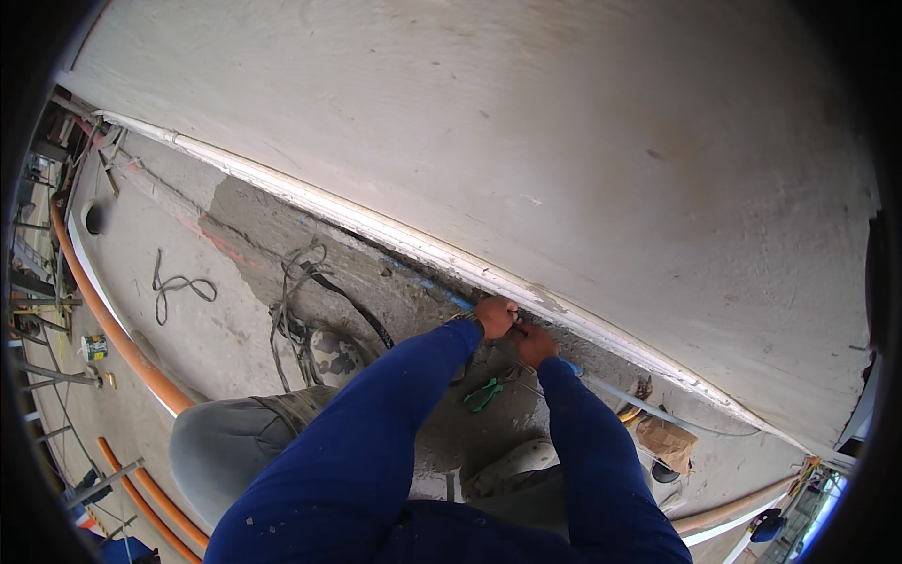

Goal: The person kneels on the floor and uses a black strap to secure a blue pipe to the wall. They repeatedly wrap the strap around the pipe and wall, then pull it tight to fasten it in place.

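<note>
My left hand (pixel 494 316) and my right hand (pixel 536 344) meet close together at the foot of a pale plastered wall (pixel 526 132), where a white pipe (pixel 376 228) runs along the wall's base. Both hands are closed around something small and dark between them; what it is I cannot tell. A thin blue and grey line (pixel 648 410) runs along the floor edge under my hands. Both arms wear blue sleeves. A green-handled tool (pixel 483 394) lies on the concrete just below my hands.
My shoes (pixel 334 355) stand on a rough concrete slab (pixel 188 310). Loose straps and cord (pixel 296 310) lie to the left, an orange pipe (pixel 113 329) curves along the slab edge, and a brown paper bag (pixel 665 440) sits on the right.
</note>
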A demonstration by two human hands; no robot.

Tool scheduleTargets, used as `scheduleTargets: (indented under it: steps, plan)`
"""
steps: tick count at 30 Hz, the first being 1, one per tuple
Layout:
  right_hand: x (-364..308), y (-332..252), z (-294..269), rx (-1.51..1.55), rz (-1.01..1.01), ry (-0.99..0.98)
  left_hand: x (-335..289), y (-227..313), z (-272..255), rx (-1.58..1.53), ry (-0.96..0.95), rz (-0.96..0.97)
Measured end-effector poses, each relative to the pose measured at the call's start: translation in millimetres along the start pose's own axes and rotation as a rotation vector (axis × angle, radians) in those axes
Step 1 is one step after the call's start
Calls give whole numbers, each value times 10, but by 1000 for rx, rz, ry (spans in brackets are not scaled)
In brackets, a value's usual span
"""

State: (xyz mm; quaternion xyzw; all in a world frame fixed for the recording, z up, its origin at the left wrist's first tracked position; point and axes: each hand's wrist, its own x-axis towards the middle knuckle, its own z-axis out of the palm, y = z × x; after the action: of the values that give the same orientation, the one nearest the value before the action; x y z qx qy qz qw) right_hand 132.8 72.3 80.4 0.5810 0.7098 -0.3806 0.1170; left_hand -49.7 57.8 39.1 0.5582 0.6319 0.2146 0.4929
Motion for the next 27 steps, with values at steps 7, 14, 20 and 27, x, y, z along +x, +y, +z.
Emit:
scheduleTargets:
  steps: [7,14,20,27]
  plan:
    - [-48,-139,-72,6,109,-11,-8,67,-77,-97,-85,-79]
    - [-5,-180,-95,-9,135,-9,26,-121,115,-67,102,7]
    - [-9,-132,-31,-11,124,24,-264,52,24,-22,213,-35]
    - [-87,-281,-119,-23,140,15,-1097,362,-566,280,359,192]
